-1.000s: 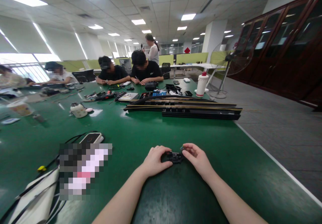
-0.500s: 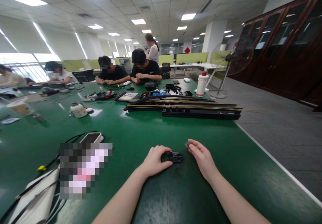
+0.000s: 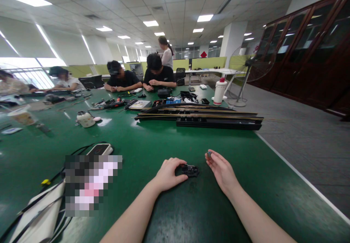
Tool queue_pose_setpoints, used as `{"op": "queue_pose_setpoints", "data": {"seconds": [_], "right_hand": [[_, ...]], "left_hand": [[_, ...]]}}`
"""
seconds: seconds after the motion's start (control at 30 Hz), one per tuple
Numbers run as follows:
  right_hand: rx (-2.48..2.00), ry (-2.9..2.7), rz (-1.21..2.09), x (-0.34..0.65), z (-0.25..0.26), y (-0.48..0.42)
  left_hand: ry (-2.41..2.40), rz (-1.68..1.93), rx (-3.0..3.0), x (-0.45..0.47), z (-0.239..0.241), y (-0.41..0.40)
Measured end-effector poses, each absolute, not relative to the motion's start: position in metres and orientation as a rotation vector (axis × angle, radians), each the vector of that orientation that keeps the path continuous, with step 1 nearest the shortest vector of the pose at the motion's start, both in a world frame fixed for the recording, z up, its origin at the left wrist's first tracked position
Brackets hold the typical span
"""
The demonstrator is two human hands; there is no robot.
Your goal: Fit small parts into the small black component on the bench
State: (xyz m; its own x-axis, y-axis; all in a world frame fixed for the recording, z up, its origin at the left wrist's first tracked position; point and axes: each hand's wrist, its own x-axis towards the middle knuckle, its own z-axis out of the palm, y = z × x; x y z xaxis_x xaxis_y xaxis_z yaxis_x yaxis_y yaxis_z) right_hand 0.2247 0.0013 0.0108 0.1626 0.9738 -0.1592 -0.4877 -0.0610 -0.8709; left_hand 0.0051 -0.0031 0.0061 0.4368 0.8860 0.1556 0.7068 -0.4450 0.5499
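Note:
A small black part point(image 3: 190, 170) lies on the green table point(image 3: 153, 141) just in front of me. My left hand point(image 3: 168, 173) rests on the table with its fingers curled around the part's left end, holding it down. My right hand point(image 3: 221, 170) is a little to the right of the part, not touching it. Its fingertips pinch a tiny dark piece point(image 3: 209, 153) that is too small to name.
A stack of long black rails point(image 3: 199, 117) lies across the table ahead. A phone point(image 3: 100, 149), cables and a white bag point(image 3: 35, 214) sit to my left. Further off are a white jar point(image 3: 85, 119), a white bottle point(image 3: 219, 91) and tools. Several people work at the far end.
My right hand has drawn away from the black part, up and to the right, carrying the tiny piece. My left hand and the part have stayed put.

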Motion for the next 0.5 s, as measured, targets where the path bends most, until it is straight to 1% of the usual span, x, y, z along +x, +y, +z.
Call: {"op": "queue_pose_setpoints", "data": {"seconds": [0.5], "right_hand": [[-0.989,-0.690,1.319,0.2289,0.0038,0.0048]], "left_hand": [[1.366,0.580,2.286,0.0049,0.0071,-0.0036]]}}
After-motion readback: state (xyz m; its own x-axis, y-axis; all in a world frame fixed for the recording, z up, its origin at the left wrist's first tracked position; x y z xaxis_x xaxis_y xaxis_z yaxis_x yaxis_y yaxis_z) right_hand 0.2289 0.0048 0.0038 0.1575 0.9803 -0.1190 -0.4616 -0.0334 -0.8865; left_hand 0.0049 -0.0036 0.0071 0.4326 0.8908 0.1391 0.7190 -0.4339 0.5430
